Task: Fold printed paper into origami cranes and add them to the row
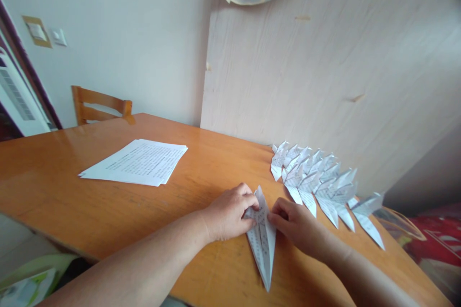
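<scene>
A narrow folded sheet of printed paper (264, 244), pointed at both ends, lies on the wooden table (201, 163) in front of me. My left hand (234, 213) pinches its left edge, with thumb and fingers bent over the upper half. At the right edge, my right hand (290, 220) has its fingers curled and its thumb and forefinger closed on the paper. The long lower point extends toward me between the two wrists. Beyond my right hand stand several folded paper pieces (306, 172) in rows, with upright points.
A stack of printed sheets (139, 163) lies at the table's left. A wooden chair (101, 103) stands behind the far left edge. A pale board (288, 76) rises along the back. Red items (441, 237) are beyond the right edge.
</scene>
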Motion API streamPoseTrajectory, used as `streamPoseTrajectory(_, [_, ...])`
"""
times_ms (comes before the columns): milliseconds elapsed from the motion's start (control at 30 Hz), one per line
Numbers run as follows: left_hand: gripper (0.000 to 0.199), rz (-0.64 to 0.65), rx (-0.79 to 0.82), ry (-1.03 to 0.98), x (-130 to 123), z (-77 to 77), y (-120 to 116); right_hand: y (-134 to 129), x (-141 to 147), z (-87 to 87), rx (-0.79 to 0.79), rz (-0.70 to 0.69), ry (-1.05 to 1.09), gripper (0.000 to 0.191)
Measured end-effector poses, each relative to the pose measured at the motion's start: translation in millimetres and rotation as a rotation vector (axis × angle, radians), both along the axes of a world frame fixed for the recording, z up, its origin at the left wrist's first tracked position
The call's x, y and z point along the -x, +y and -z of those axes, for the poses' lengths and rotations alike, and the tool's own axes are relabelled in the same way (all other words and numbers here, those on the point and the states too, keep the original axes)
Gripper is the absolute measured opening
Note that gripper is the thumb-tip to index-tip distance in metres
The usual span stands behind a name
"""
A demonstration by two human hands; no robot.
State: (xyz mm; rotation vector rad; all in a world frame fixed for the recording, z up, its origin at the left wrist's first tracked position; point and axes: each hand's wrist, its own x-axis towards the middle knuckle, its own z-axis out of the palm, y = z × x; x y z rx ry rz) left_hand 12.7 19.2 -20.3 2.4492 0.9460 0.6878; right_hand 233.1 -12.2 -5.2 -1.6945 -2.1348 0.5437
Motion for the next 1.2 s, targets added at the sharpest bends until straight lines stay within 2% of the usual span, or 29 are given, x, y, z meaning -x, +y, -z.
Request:
streamPoseTrajectory(167, [0.025,0.008,0.028,0.003,0,-2.6,-1,9,1,-13.7,-0.075,0.12,-0.026,0.04])
streamPoseTrajectory(300, [0.025,-0.002,0.053,-0.006,0,-5.1,-2,22,14,-24.4,-0.09,0.162,-0.122,0.037])
streamPoseTrajectory(467, [0.028,-0.041,0.062,0.001,-1,-5.2,-2,39,29,-30.0,-0.069,0.182,-0.37,0.022])
streamPoseTrajectory(667, [0.03,-0.033,0.05,0.009,-1,-3.2,0,49,34,-32.6,-0.045,0.151,-0.433,0.021])
streamPoseTrajectory(933, [0.031,-0.016,0.011,0.036,-2,-2.2,1,49,38,-29.8,-0.052,0.191,-0.432,0.029])
streamPoseTrajectory(1100, [0.027,0.008,-0.034,0.031,-2,-0.1,2,55,22,-27.3,-0.072,0.178,-0.312,0.018])
streamPoseTrajectory(1200, [0.028,0.018,-0.054,0.023,-2,2.0,4,46,9,-27.5,-0.072,0.177,-0.25,0.018])
